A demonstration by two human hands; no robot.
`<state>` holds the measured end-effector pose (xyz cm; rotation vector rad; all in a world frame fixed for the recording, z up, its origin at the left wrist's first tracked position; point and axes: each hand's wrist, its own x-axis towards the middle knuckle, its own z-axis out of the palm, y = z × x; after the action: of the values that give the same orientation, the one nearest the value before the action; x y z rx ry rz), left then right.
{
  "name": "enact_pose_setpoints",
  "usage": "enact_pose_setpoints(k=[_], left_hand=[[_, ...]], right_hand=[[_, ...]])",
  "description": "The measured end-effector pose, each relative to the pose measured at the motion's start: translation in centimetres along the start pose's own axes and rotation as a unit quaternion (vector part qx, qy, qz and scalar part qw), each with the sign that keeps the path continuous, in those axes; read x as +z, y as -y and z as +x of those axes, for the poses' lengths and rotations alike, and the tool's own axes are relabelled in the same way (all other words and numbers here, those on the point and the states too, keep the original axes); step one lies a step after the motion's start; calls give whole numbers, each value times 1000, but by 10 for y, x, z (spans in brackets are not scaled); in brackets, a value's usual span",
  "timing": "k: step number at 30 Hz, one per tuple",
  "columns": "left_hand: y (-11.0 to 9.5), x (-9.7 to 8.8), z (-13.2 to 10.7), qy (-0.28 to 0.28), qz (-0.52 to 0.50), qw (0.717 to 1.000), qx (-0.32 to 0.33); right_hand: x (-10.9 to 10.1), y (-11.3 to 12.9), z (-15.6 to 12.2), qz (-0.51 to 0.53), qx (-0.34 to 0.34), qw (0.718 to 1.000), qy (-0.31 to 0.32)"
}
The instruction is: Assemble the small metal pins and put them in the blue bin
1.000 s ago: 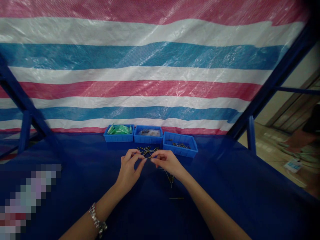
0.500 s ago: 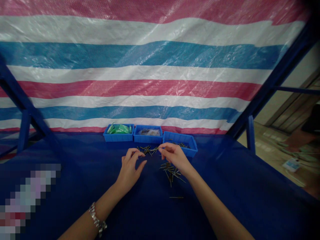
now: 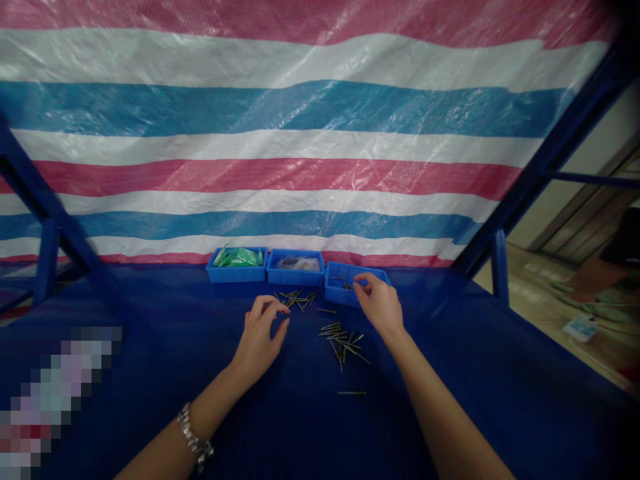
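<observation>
My right hand is over the right-hand blue bin, thumb and fingertips pinched together; whatever they hold is too small to make out. Inside that bin lie thin metal pieces that look like drill bits. My left hand rests low over the table, thumb and fingers apart, just beside a small heap of the same thin bits. A larger heap of bits lies nearer to me, between my forearms. One bit lies by the bin, and another single bit is closer to me.
At the back of the blue table stand a bin of green packets and a bin of clear plastic bags. Striped sheeting hangs behind, between blue frame posts. Part of a person shows at far right.
My right hand has moved right, from the small heap to above the right-hand bin. My left hand has stayed nearly still.
</observation>
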<state>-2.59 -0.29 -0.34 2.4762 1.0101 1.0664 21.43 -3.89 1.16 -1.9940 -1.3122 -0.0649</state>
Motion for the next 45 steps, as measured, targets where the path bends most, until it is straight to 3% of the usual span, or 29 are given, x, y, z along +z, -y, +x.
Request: enact_pose_setpoints(k=[3, 6, 11, 18, 24, 35, 40, 45], left_hand=[[0, 0, 0, -4, -3, 1000, 2], [0, 0, -1, -4, -4, 1000, 2], [0, 0, -1, -1, -6, 1000, -1], [0, 0, 0, -7, -9, 1000, 6], [-1, -1, 0, -11, -6, 1000, 9], [2, 1, -2, 7, 4, 1000, -5], [3, 3, -1, 27, 7, 1000, -12], [2, 4, -2, 54, 7, 999, -1]], right_hand=[[1, 0, 2, 33, -31, 999, 16], [2, 2, 3, 95, -86, 988, 83], [8, 9, -2, 2, -117, 970, 213], [24, 9, -13, -86, -86, 971, 208], [26, 8, -13, -89, -73, 972, 206], [25, 22, -14, 110, -111, 954, 254], [30, 34, -22, 292, -75, 911, 281], [34, 41, -27, 372, -48, 881, 289]])
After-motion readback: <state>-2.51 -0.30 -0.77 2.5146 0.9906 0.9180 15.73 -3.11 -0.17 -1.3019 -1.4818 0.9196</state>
